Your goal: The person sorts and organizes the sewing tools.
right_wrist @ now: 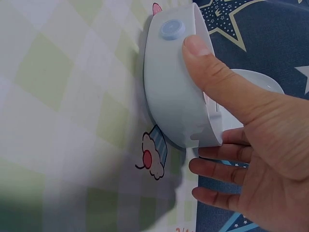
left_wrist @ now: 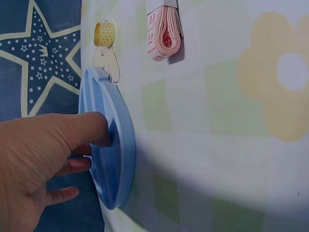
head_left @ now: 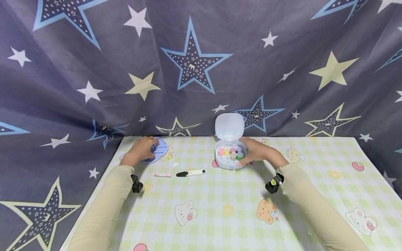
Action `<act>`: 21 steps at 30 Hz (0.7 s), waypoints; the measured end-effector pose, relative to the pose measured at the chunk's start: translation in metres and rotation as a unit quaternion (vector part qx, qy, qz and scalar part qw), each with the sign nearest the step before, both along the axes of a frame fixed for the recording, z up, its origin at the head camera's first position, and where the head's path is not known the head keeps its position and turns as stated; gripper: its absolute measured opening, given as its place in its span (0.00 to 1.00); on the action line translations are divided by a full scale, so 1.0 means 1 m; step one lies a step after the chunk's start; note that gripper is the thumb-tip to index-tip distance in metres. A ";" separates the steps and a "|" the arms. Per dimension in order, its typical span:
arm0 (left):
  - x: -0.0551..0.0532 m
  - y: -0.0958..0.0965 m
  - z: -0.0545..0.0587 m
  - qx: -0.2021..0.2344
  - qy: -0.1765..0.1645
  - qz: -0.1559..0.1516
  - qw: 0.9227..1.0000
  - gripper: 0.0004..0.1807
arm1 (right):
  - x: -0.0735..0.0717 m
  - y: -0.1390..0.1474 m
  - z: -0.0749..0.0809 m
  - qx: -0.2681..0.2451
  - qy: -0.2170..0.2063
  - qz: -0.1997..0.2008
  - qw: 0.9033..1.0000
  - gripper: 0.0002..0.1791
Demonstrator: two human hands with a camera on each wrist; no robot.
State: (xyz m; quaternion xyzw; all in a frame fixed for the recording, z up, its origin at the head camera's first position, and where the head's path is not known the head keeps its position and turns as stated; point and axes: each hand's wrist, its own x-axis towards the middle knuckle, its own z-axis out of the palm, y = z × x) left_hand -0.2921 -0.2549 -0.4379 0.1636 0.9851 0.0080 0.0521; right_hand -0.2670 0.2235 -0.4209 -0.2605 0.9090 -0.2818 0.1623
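Note:
At the back left of the table my left hand holds a blue divided tray. In the left wrist view its thumb reaches over the tray onto the inner side, and the other fingers lie behind, partly hidden. My right hand grips the right side of a white sewing box, which stands with its lid raised. The thumb lies along the front wall of the box and the fingers are at its back. Several coloured thread spools sit inside the box.
Between the hands lie a folded pink-and-white tape measure, a slim white-and-black tool and a small white piece. A gold thimble stands close to the tray. A starred curtain hangs behind the table's far edge.

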 end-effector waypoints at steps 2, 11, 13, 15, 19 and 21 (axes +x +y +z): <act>0.000 0.001 0.000 0.000 0.001 -0.001 1.000 0.28 | 0.000 0.000 0.000 0.000 0.000 0.000 1.000 0.62; 0.000 0.005 0.000 -0.026 0.011 -0.016 0.999 0.28 | 0.001 0.000 0.002 -0.001 0.002 0.001 1.000 0.62; -0.001 0.006 0.001 -0.032 0.006 -0.015 0.999 0.28 | 0.002 0.000 0.002 0.001 0.002 0.000 1.000 0.62; -0.002 0.007 0.001 -0.039 0.004 -0.018 0.999 0.28 | 0.003 0.000 0.003 0.002 0.001 -0.001 1.000 0.62; -0.003 0.006 0.002 -0.050 0.009 -0.033 0.998 0.29 | 0.004 -0.001 0.005 0.004 -0.009 -0.006 1.000 0.62; -0.002 0.004 0.002 -0.050 0.019 -0.042 0.998 0.29 | 0.005 -0.002 0.006 0.003 -0.012 -0.008 1.000 0.63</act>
